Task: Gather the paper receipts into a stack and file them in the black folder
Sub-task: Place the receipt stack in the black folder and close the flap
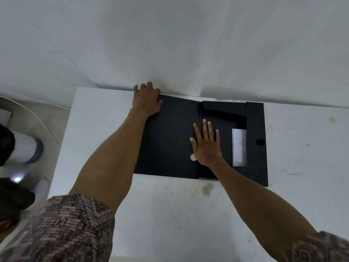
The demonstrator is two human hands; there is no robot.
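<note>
The black folder [170,140] lies open and flat on the white table [170,214], against the wall. My left hand [146,100] rests on the folder's far left corner, gripping its edge. My right hand [206,143] lies flat with fingers spread on the folder's middle, over the inner pocket. A narrow white stack of paper receipts [239,147] sits inside the right half of the folder, just right of my right hand and not touched by it. A small round white button [193,157] shows beside my right thumb's base.
A small black clasp [260,142] sits on the folder's right flap. The white wall [170,44] rises directly behind the table. Off the table's left edge are the floor, white cylindrical objects [24,149] and dark fabric.
</note>
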